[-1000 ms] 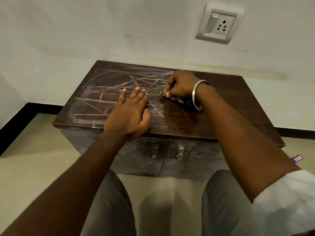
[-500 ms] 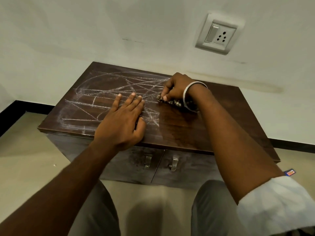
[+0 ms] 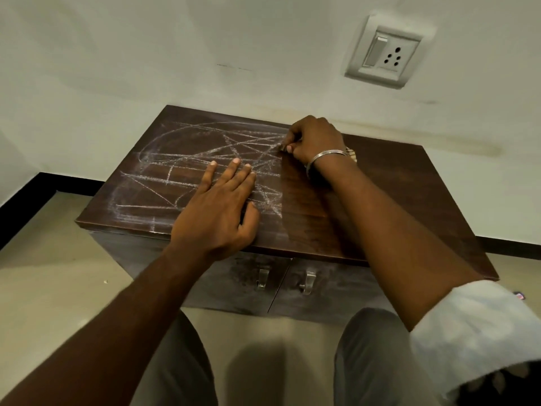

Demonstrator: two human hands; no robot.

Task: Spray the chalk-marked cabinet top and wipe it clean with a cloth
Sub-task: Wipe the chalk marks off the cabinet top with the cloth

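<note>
The dark wooden cabinet top (image 3: 389, 200) has white chalk lines (image 3: 187, 171) all over its left half; its right half looks free of chalk. My left hand (image 3: 219, 212) lies flat on the top near the front edge, palm down, holding nothing. My right hand (image 3: 314, 140) is near the far edge at the border of the chalked area, closed over a patterned cloth (image 3: 350, 154). Only a small bit of the cloth shows behind my wrist. No spray bottle is in view.
The cabinet stands against a white wall that carries a switch and socket plate (image 3: 383, 52). Two metal door handles (image 3: 284, 281) sit on the cabinet front. Beige floor lies on both sides, and my knees are close to the doors.
My right hand has slid with the cloth away from me, toward the far edge of the top. My left hand has stayed flat in the same place.
</note>
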